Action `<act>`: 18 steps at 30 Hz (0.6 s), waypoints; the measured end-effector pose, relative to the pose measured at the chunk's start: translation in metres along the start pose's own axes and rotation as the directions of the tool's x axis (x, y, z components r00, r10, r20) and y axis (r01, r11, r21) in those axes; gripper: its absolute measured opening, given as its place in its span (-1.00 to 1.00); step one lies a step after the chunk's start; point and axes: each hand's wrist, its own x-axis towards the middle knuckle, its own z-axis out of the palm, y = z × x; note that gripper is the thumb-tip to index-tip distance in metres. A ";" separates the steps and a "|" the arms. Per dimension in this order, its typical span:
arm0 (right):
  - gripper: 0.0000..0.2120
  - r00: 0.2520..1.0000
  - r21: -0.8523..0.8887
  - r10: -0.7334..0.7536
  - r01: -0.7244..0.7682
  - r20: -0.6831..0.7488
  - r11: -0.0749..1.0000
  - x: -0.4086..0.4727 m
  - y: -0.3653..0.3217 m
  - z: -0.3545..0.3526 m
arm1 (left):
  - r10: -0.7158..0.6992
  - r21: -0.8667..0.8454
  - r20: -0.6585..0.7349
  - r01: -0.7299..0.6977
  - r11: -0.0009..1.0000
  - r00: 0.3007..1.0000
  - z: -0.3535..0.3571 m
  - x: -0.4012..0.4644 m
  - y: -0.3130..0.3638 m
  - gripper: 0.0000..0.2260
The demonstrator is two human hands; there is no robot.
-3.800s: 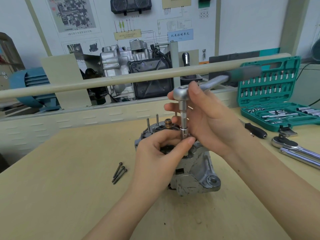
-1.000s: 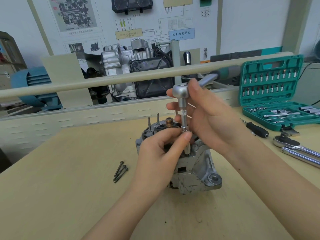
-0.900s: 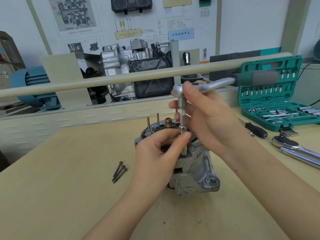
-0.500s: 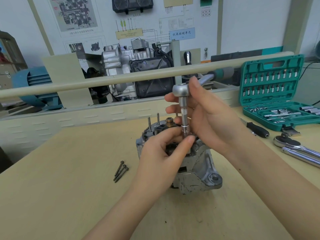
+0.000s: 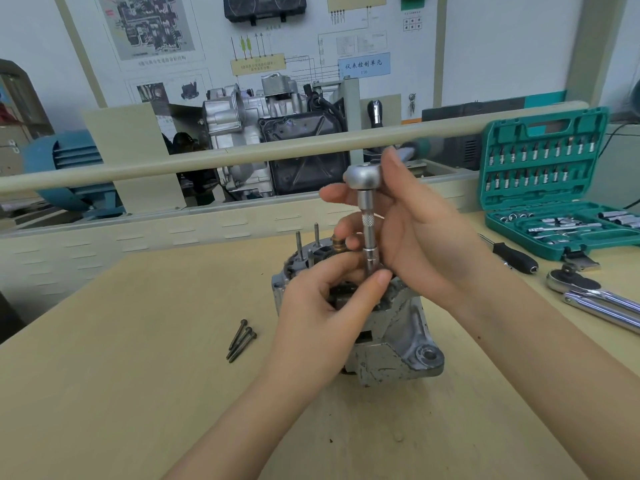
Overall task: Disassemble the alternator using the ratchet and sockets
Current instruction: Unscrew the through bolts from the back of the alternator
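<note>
Alternator (image 5: 388, 337) stands mid-surface (image 5: 121, 393), well back from the near edge. My left hand (image 5: 322, 317) pinches the socket (image 5: 372, 265) atop it; right hand (image 5: 415, 237) grips the ratchet (image 5: 363, 176) head. Three loose bolts (image 5: 241, 340) lie just left, open room beyond.

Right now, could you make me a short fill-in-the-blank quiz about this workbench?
1. The loose bolts lie to the ____ of the alternator.
2. The socket set case is coloured ____.
3. The right hand steadies the ____.
4. The left hand pinches the extension's ____ end.

Missing words: left; green; ratchet; lower
</note>
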 end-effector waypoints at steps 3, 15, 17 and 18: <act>-0.70 1.000 0.021 0.016 -0.016 0.019 1.000 0.001 -0.001 -0.001 | 0.000 0.004 -0.014 0.000 1.000 1.000 0.000 0.000 0.002 -0.89; -0.67 0.999 0.083 -0.022 0.025 -0.039 0.996 0.000 -0.001 -0.002 | -0.022 -0.007 -0.050 0.022 1.000 0.998 0.003 0.000 0.001 -0.91; -0.70 1.000 0.069 -0.008 0.009 -0.013 0.998 0.000 -0.002 -0.004 | -0.008 0.038 -0.011 0.008 0.999 1.000 0.003 0.000 0.001 -0.90; -0.71 1.000 0.069 -0.002 0.003 -0.009 0.998 0.001 -0.002 -0.006 | -0.003 0.059 -0.004 0.003 0.998 1.000 0.003 0.000 0.002 -0.89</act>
